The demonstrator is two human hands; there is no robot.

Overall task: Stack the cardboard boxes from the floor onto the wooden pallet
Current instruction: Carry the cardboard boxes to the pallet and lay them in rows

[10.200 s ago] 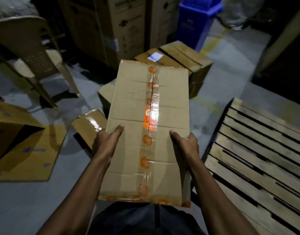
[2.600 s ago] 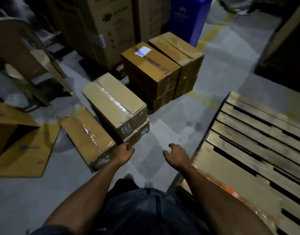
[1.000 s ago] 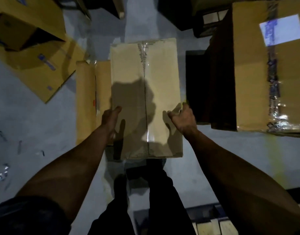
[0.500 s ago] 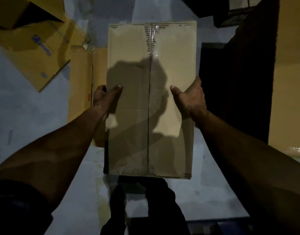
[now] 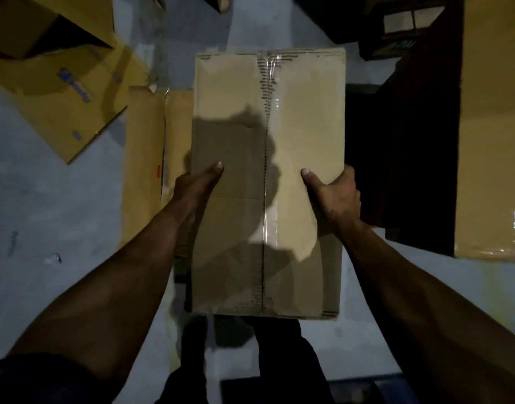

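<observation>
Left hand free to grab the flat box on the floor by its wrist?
Probably not yet: the left hand grips the held box with the right hand. The floor box lies unobstructed just left, once that hand lets go.

tan cardboard box (image 5: pixel 268 182) with clear tape seam, grey floor (image 5: pixel 46 205), yellow flattened cardboard (image 5: pixel 61 91)

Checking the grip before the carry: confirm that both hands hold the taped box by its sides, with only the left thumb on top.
Not quite. The head view shows both thumbs on top of the taped box: the left hand and the right hand each grip a side with a thumb laid over the top face.
</observation>
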